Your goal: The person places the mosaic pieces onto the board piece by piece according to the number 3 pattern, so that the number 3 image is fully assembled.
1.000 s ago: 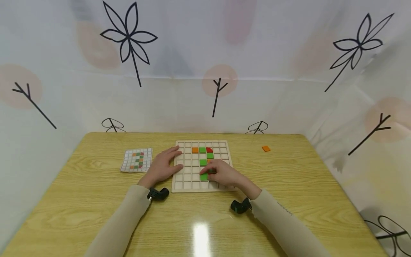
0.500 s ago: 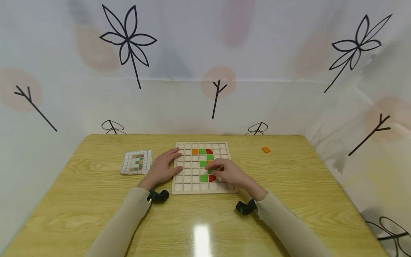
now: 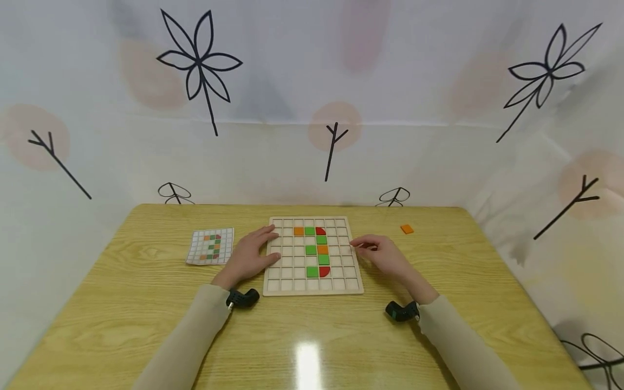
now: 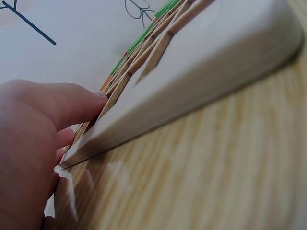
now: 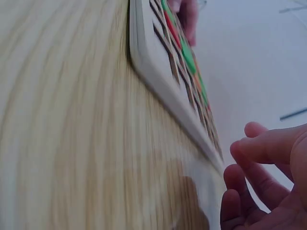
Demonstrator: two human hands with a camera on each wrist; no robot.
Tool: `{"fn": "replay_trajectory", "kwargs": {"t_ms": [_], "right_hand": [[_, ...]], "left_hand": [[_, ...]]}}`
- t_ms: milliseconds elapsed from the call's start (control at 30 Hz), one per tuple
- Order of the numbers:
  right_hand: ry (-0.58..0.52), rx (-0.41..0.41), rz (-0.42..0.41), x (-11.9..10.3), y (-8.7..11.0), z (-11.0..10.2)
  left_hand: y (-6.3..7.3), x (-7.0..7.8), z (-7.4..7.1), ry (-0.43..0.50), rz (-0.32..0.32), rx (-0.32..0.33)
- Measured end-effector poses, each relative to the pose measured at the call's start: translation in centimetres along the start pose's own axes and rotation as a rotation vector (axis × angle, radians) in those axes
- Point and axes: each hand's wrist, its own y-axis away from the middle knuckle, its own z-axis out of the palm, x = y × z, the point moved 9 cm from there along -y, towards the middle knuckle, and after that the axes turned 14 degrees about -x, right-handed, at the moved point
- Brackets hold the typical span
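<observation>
A wooden grid board (image 3: pixel 287 284) lies mid-table in the head view. In its cells sit several green square tiles (image 3: pixel 312 272), two orange ones (image 3: pixel 299 232) and two red tiles with one rounded corner (image 3: pixel 324 271). My left hand (image 3: pixel 251 254) rests on the board's left edge, thumb and fingers spread; in the left wrist view the thumb (image 4: pixel 79 103) lies over the rim. Beside the board's right edge hovers my right hand (image 3: pixel 382 254), fingers loosely bent and nothing visible between them. A loose orange tile (image 3: pixel 407 229) lies on the table beyond it.
Left of my left hand is a paper card (image 3: pixel 194 254) printed with a grid of coloured squares. The wooden table (image 3: pixel 244 346) ends at a patterned cloth wall (image 3: pixel 273 168) at the back and sides. Black devices (image 3: pixel 402 311) are strapped to both wrists.
My right hand has moved off the tiles, rightward past the board's right edge, uncovering the green and red tiles beneath it. The left hand stays at the left edge.
</observation>
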Motion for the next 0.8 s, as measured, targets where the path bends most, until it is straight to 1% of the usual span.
{"fn": "replay_trajectory", "kwargs": {"t_ms": [67,200,333,467,600,800], "right_hand": [[0.005,0.036,0.015,1.0,0.6,-1.1],[0.039,0.136,0.044,2.7,1.9,-3.8],[0.002,0.237,0.094,4.4,3.3,-6.4],[-0.034,0.311,0.159,5.8,4.6,-8.5],[-0.059,0.346,0.189,6.8,5.4,-9.8],[-0.077,0.337,0.229,8.7,5.3,-10.7]], "left_hand": [[0.0,0.1,0.0,0.008,-0.002,-0.001],[0.1,0.1,0.0,0.013,-0.007,-0.002],[0.1,0.3,0.0,0.014,-0.004,-0.001],[0.1,0.3,0.0,0.015,0.004,0.005],[0.0,0.2,0.0,0.011,0.006,0.009],[0.1,0.2,-0.1,0.016,0.009,0.011]]}}
